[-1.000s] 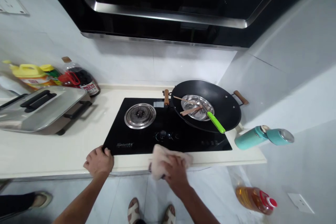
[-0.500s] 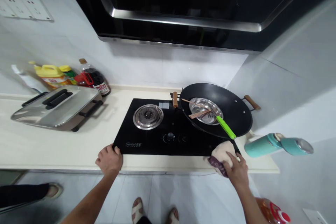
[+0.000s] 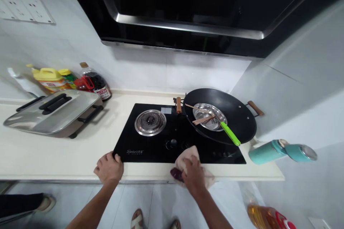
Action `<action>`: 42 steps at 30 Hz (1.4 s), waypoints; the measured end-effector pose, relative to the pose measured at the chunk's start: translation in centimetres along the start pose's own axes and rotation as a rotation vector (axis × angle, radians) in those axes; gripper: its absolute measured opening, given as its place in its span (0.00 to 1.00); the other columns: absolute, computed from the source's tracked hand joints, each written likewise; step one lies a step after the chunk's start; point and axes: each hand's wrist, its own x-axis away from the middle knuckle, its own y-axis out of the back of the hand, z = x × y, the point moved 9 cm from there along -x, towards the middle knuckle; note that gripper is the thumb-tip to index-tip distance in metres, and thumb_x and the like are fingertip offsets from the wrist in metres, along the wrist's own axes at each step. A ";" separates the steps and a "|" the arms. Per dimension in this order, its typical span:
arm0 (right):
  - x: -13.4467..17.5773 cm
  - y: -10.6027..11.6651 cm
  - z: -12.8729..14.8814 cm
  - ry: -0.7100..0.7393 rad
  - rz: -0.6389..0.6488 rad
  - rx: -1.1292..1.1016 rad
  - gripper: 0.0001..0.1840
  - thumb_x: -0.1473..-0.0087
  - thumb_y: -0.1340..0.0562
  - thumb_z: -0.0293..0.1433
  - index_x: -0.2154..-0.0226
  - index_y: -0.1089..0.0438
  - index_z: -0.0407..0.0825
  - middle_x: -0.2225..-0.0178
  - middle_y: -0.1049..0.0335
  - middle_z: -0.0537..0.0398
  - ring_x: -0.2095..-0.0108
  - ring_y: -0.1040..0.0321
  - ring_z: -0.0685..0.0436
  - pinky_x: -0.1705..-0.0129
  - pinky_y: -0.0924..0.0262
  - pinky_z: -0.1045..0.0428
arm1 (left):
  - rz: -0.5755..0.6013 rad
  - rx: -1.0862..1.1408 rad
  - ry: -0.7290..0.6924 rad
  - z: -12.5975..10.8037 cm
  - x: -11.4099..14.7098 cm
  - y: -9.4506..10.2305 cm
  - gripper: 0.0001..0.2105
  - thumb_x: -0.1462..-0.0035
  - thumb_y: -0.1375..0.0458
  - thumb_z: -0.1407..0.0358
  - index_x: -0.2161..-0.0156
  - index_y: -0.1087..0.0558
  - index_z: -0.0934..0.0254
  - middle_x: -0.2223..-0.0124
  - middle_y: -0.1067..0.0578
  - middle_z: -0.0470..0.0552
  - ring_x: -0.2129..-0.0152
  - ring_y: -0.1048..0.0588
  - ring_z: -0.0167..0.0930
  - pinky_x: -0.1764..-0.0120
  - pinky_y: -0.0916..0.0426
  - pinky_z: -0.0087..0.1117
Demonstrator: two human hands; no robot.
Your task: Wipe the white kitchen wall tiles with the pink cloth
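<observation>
My right hand (image 3: 194,176) presses a pale pink cloth (image 3: 187,154) with a dark purple part onto the front edge of the black glass cooktop (image 3: 158,152). Part of the cloth hangs over the counter's front edge. At the cooktop's front left corner, my left hand (image 3: 109,166) leans on the counter (image 3: 80,161) with its thumb apart and nothing in it. A black wok (image 3: 239,123) with wooden handles sits over the cooktop's right side. Inside it lie a metal bowl (image 3: 205,111), wooden chopsticks (image 3: 202,120) and a utensil with a green handle (image 3: 229,134).
An electric pan (image 3: 61,114) with a lid stands on the left, bottles (image 3: 96,86) behind it. A teal flask (image 3: 264,152) is at the right end. The range hood (image 3: 174,32) hangs above. An oil bottle (image 3: 268,216) and another person's foot (image 3: 47,203) are below.
My right hand has slid the cloth left along the cooktop's front edge, from its right corner toward the middle. My left hand keeps its place at the left corner.
</observation>
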 end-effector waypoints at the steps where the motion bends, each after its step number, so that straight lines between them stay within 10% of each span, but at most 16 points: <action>1: 0.8 -0.7 1.6 0.046 0.019 -0.015 0.28 0.46 0.38 0.28 0.42 0.28 0.56 0.33 0.43 0.45 0.39 0.39 0.31 0.42 0.38 0.39 | -0.001 0.005 0.001 0.0 0.0 0.0 0.24 0.29 0.59 0.57 0.40 0.30 0.67 0.41 0.29 0.68 0.40 0.35 0.51 0.41 0.41 0.53; 7: 3.5 -2.6 5.4 0.296 0.110 -0.104 0.25 0.48 0.32 0.32 0.47 0.24 0.66 0.34 0.38 0.64 0.40 0.40 0.39 0.36 0.45 0.43 | -0.001 0.013 -0.005 0.1 0.0 -0.1 0.24 0.29 0.59 0.56 0.41 0.30 0.67 0.40 0.29 0.67 0.40 0.35 0.51 0.41 0.41 0.53; 16: 5.0 3.4 -25.3 -0.359 -0.008 0.239 0.32 0.44 0.42 0.32 0.37 0.33 0.63 0.25 0.56 0.57 0.36 0.44 0.30 0.45 0.37 0.34 | -0.009 -0.011 -0.005 -0.1 0.2 0.0 0.23 0.29 0.58 0.58 0.41 0.31 0.66 0.40 0.29 0.66 0.40 0.35 0.49 0.41 0.41 0.51; 19: 4.9 4.5 -28.5 -0.460 -0.014 0.286 0.30 0.40 0.45 0.31 0.36 0.34 0.59 0.26 0.56 0.52 0.38 0.42 0.29 0.47 0.34 0.36 | -0.001 0.002 -0.003 -0.2 0.3 0.1 0.23 0.29 0.59 0.58 0.41 0.31 0.67 0.40 0.29 0.66 0.40 0.35 0.49 0.41 0.41 0.52; 23: 4.2 2.6 -21.0 -0.338 -0.030 0.317 0.31 0.39 0.45 0.27 0.35 0.32 0.55 0.28 0.52 0.45 0.42 0.39 0.31 0.44 0.35 0.39 | 0.005 0.026 -0.017 -0.3 0.3 0.1 0.22 0.29 0.58 0.59 0.41 0.31 0.67 0.40 0.30 0.66 0.40 0.36 0.48 0.41 0.41 0.52; 33: 3.2 -5.9 11.2 0.058 0.026 0.188 0.35 0.45 0.38 0.23 0.37 0.30 0.62 0.30 0.45 0.46 0.40 0.40 0.28 0.41 0.39 0.35 | 0.028 0.166 -0.060 0.9 0.5 -1.3 0.22 0.29 0.56 0.58 0.40 0.32 0.68 0.37 0.32 0.67 0.35 0.41 0.48 0.36 0.46 0.54; 42: 1.7 -11.5 28.5 0.325 0.068 -0.075 0.30 0.38 0.39 0.25 0.36 0.32 0.59 0.28 0.48 0.42 0.40 0.39 0.27 0.38 0.44 0.24 | 0.168 0.517 -0.138 4.5 -1.5 -2.8 0.19 0.34 0.49 0.58 0.46 0.24 0.63 0.42 0.25 0.62 0.39 0.32 0.45 0.34 0.40 0.50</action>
